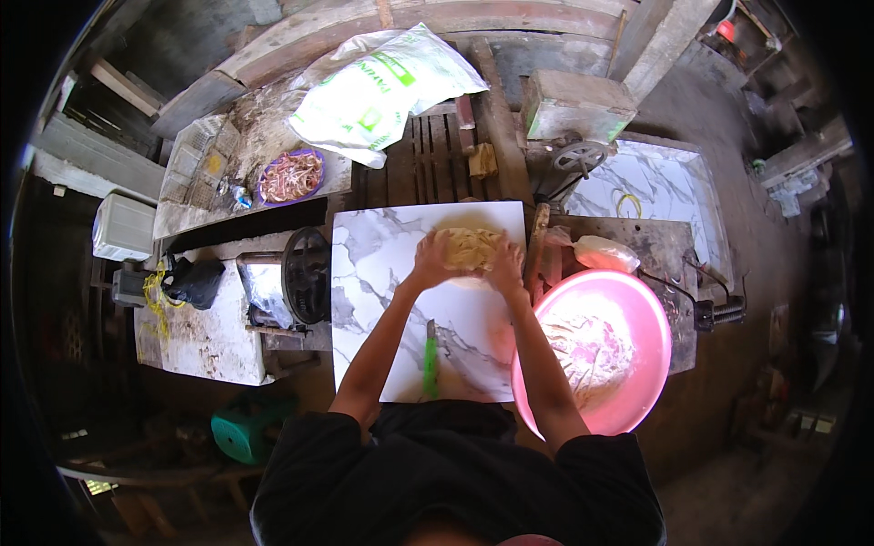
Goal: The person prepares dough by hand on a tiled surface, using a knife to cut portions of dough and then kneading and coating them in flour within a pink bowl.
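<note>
A flattish, uneven lump of pale yellow dough (471,248) lies near the far edge of the marble-patterned board (382,264). My left hand (431,260) grips its left side, and my right hand (506,264) holds the right side, fingers curled against it. Closer to me on the board rests a knife with a green handle (431,364), its blade pointing away. Beside my right forearm stands a large pink basin (651,314) with white flour and dough-like bits inside.
A clear plastic bag (605,255) sits behind the basin. Left of the board is a machine with a dark wheel (307,276). Farther off are a purple-rimmed bowl of reddish strips (291,176), a white sack (382,96) and another handwheel (580,159). A green stool (238,439) stands lower left.
</note>
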A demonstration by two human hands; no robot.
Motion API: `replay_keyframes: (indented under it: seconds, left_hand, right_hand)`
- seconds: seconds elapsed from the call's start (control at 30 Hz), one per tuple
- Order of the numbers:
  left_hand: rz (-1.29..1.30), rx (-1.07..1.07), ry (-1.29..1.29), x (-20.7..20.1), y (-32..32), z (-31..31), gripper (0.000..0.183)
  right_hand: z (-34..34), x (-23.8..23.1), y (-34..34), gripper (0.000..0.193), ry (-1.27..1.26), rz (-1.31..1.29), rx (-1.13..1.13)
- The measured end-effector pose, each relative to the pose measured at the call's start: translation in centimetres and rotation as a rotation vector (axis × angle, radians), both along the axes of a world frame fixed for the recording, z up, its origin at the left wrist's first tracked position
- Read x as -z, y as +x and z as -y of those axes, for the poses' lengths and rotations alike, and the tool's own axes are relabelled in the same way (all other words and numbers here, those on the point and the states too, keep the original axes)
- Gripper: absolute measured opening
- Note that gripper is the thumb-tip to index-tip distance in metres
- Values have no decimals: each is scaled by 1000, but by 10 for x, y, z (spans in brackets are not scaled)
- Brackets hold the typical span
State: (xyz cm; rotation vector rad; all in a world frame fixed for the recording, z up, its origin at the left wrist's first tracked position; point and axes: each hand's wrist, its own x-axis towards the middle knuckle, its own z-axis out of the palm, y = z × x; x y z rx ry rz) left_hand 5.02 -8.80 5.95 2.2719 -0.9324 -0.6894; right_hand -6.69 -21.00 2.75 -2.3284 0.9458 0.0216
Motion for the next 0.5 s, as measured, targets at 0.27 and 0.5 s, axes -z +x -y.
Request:
replay_keyframes:
  seconds: [0.27,0.5]
  left_hand:
    - [-70,36,-20,9,23,18,95]
    - [-336,-268,-222,-18,-7,5,79]
  right_hand:
    - [6,-30,-4,65,-29,151,109]
    - [-10,-43,-1,42,51,347,87]
